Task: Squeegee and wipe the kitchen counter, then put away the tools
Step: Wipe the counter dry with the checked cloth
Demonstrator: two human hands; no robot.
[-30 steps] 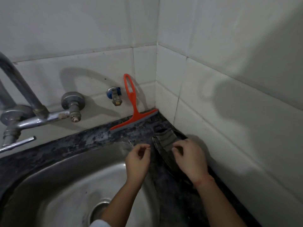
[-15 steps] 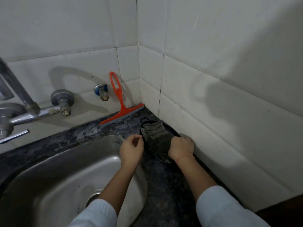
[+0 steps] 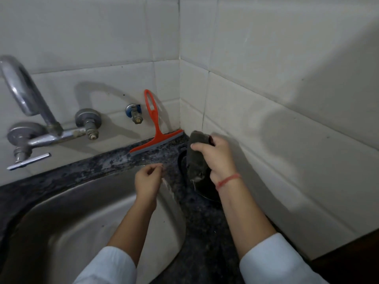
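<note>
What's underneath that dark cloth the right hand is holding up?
A dark round dish sits on the counter below the cloth gripped by the right hand. Cloth and wrist cover most of it, so its contents cannot be seen.

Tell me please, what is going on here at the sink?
A person works beside the sink. The right hand grips a dark cloth, bunched, just above a dark round dish on the counter. The left hand hovers over the sink rim, fingers loosely curled, holding nothing visible. The orange squeegee leans on the back wall, blade on the counter, untouched.
</note>
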